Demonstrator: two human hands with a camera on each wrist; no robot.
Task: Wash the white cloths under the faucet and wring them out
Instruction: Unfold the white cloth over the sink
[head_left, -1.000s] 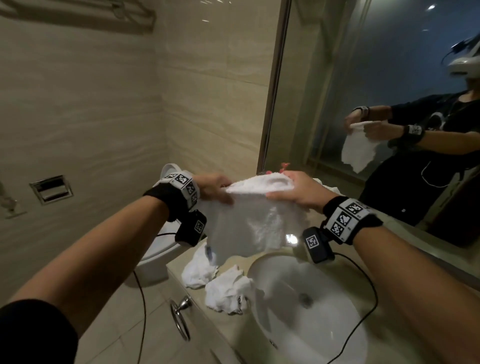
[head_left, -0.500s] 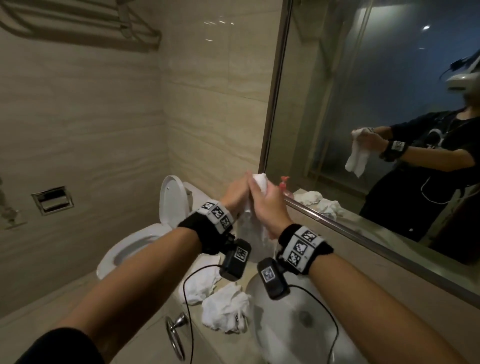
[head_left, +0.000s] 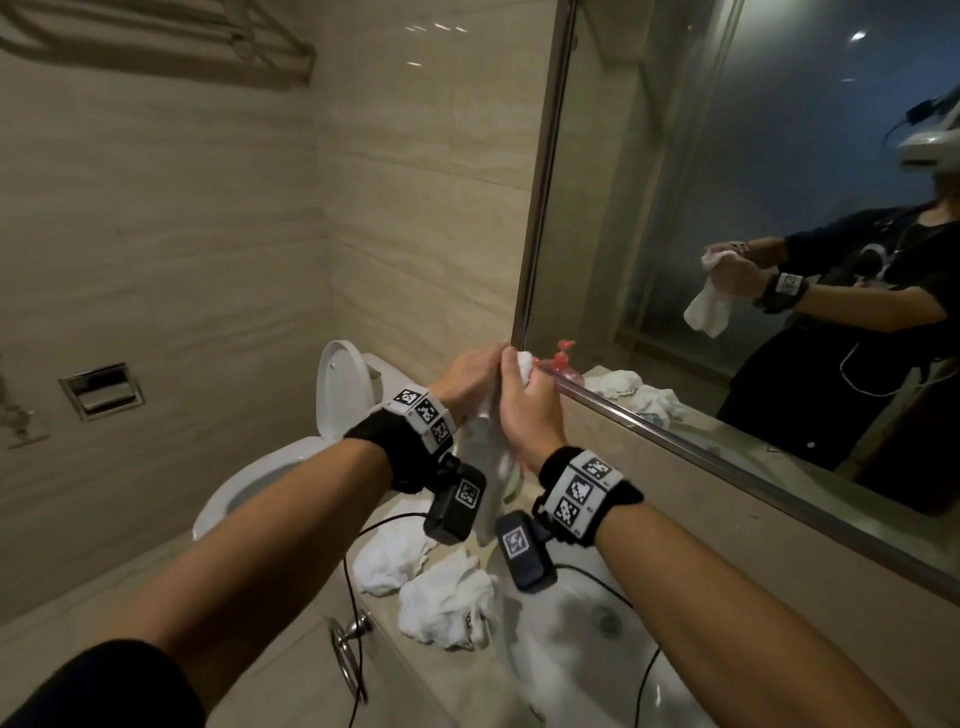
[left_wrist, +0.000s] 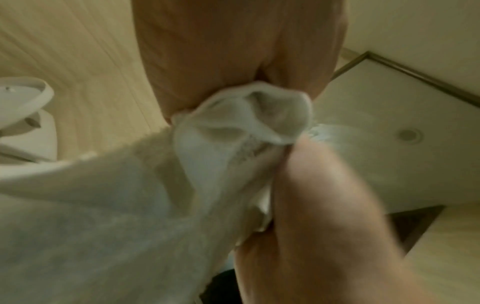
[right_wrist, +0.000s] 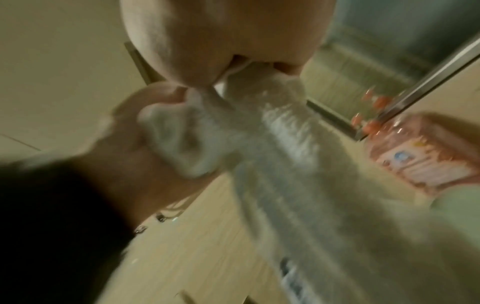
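The left hand (head_left: 470, 382) and the right hand (head_left: 524, 410) both grasp one white cloth (head_left: 493, 447) tight, bunched between them, probably to squeeze water out. It hangs over the sink (head_left: 582, 649) so drips fall in.

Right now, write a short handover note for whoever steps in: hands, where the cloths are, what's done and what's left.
Left hand: grip closed on the top of the bunched white terry cloth.
Right hand: grip closed on the same cloth, pressed against the left hand; the rest hangs down between the wrists, above the counter edge by the round white sink basin.
Two more crumpled white cloths lie on the beige counter, left of the basin.
Done: cannot tell which are washed.
Left: wring the held cloth, set it down, then handle the two on the counter. No faucet or running water in view.
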